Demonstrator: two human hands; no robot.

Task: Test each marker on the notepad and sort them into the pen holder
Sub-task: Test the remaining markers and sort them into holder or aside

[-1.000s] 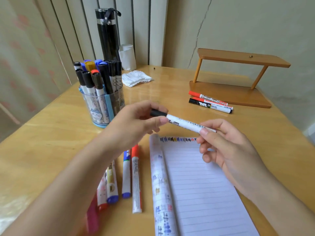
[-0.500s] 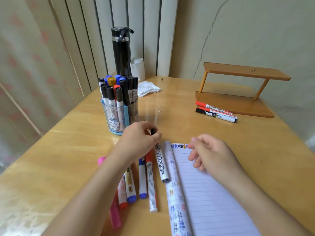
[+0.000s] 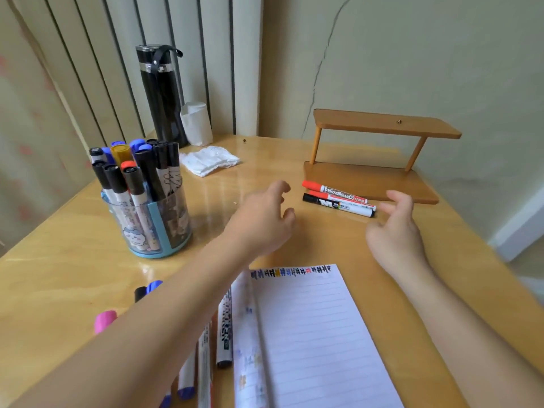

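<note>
Both hands hung empty with fingers loosely curled, the left hand (image 3: 262, 222) and right hand (image 3: 394, 228) above the glossy wooden table (image 3: 59, 275). Two whiteboard markers (image 3: 338, 198) lay near the stand (image 3: 374, 160). The clear cylindrical pen holder (image 3: 153, 225) bristled with capped markers beside the lined notepad (image 3: 309, 334).

A home study corner is showing: wooden desk (image 3: 73, 260), curtain (image 3: 35, 113), cracked wall (image 3: 412, 54), flask (image 3: 162, 95) standing at its far edge.

Soft daylight, seemingly from the left, leaves glare on the table (image 3: 206, 198), while wide-angle distortion and slight blur soften the edges.
</note>
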